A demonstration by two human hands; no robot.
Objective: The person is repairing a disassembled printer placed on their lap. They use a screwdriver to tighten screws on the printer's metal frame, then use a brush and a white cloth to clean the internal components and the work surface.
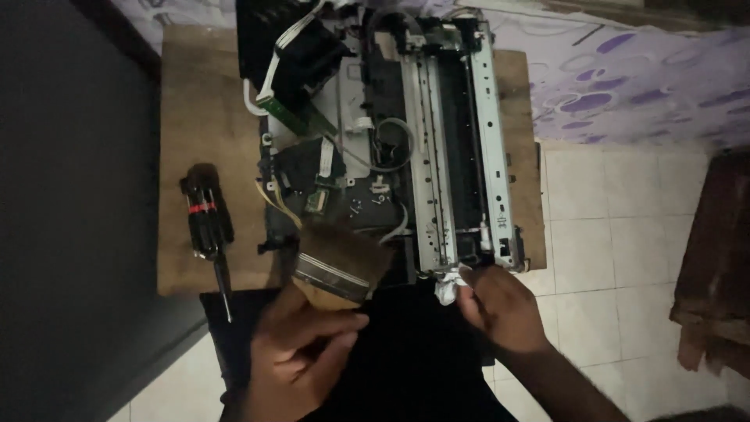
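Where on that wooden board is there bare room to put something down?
Bare wood lies left of the opened printer, above the screwdriver. A thin strip runs along the printer's right side. The near edge is crowded by the brush and both hands.

A black-handled screwdriver with red bands lies on the wooden bench (left side, shaft overhanging the near edge), with pale floor tiles and a purple-patterned cloth beyond.
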